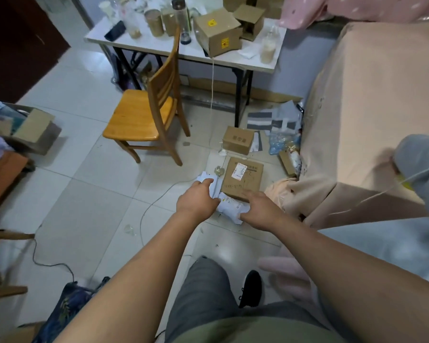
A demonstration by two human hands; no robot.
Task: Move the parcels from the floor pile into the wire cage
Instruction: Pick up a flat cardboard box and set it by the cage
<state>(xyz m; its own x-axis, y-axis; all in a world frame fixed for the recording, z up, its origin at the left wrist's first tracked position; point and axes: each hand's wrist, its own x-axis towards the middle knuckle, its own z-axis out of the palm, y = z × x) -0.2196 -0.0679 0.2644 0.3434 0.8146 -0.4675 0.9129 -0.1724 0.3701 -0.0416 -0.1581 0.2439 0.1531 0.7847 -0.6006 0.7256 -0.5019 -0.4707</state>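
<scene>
Against the near edge of a flat brown cardboard box (242,180) lies a crumpled white plastic parcel (229,209), the left hand (197,199) gripping one end, the right hand (261,211) resting on the other.

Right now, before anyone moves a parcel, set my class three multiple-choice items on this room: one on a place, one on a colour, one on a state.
1. Where does the labelled cardboard box lie?
A on a seat; B on the floor tiles; C on a table top.

2. What colour is the soft parcel nearest the person?
A white; B black; C red.

3. How does the wooden chair stand?
A tipped on its side; B upside down; C upright on its legs.

Key:
1 B, the box rests flat on the tiles, next to the soft parcel.
2 A, its wrapping is white.
3 C, its legs are on the floor and the seat is level.
</scene>
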